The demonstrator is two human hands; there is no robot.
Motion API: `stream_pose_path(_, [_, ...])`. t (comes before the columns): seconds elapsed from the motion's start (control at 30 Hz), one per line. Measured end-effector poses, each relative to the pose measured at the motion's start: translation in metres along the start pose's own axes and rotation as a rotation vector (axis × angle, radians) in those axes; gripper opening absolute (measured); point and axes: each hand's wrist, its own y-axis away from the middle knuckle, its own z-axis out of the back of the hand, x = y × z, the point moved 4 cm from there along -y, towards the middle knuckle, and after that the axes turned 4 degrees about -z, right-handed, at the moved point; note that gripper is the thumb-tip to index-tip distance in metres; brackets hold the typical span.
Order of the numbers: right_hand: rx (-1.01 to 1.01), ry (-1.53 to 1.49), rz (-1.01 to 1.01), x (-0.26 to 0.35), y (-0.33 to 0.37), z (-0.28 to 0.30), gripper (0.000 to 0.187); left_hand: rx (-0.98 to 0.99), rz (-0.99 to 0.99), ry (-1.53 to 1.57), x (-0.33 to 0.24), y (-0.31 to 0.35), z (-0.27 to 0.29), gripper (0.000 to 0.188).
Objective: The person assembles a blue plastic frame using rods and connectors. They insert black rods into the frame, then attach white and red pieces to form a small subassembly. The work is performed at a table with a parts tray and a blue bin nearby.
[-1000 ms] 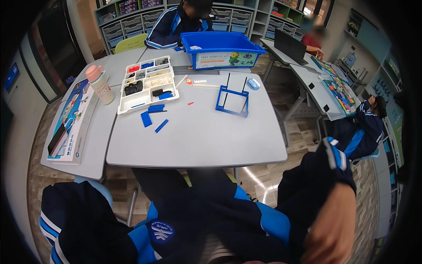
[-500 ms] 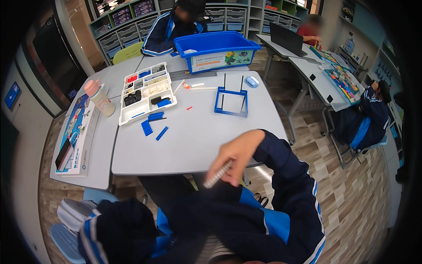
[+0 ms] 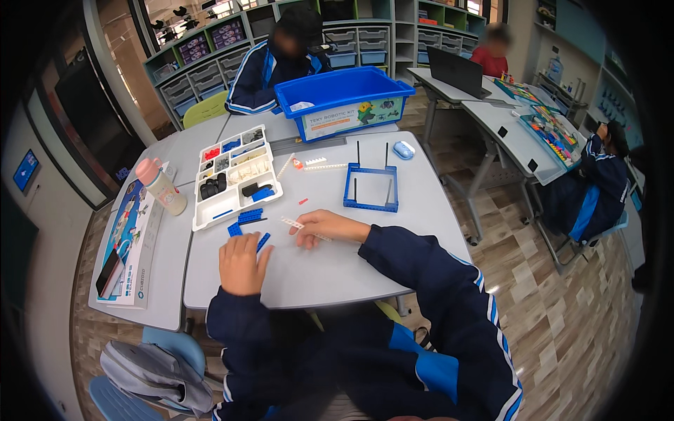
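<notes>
A white studded building strip (image 3: 291,223) is pinched in the fingers of my right hand (image 3: 330,226), over the front part of the table (image 3: 365,263). My left hand (image 3: 241,265) hovers near the front left edge, fingers and thumb apart, nothing visible in it. Beside its fingertips lie a blue beam (image 3: 263,242) and a stack of blue plates (image 3: 250,215), one blue piece partly behind the hand. To the right stands a blue rectangular frame (image 3: 371,207) with black upright rods. A small red piece (image 3: 303,201) lies beyond my right hand.
A white sorting tray (image 3: 200,222) of parts sits left of centre, a blue bin (image 3: 337,123) at the back. White strips (image 3: 326,167) and a light-blue case (image 3: 404,149) lie behind. On the left table are a bottle (image 3: 165,193) and a kit box (image 3: 130,238). Another person (image 3: 277,63) sits opposite.
My right hand has moved forward from the table's front edge to above the tabletop, still holding the white strip. My left hand has risen into view beside the blue pieces.
</notes>
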Motion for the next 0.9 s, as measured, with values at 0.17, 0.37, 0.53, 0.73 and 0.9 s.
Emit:
stream_pose_path(0.17, [-0.162, -0.149, 0.012, -0.016, 0.005, 0.016, 0.027, -0.125, 0.099, 0.026, 0.038, 0.011, -0.096, 0.032])
stream_pose_path(0.37, [-0.191, -0.166, 0.043, -0.018, 0.003, 0.011, 0.023, -0.163, 0.027, 0.147, 0.036, 0.026, -0.117, 0.030])
stream_pose_path(0.53, [-0.241, -0.164, 0.093, -0.016, 0.006, 0.011, 0.021, -0.143, -0.036, 0.232, 0.023, 0.024, -0.105, 0.031])
stream_pose_path(0.73, [-0.247, 0.280, 0.289, -0.008, 0.010, -0.001, 0.021, -0.149, -0.028, 0.233, 0.021, 0.026, -0.102, 0.030])
stream_pose_path(0.9, [-0.214, 0.797, 0.490, -0.002, 0.019, -0.022, 0.019, -0.105, -0.070, 0.303, 0.019, 0.027, -0.100, 0.027])
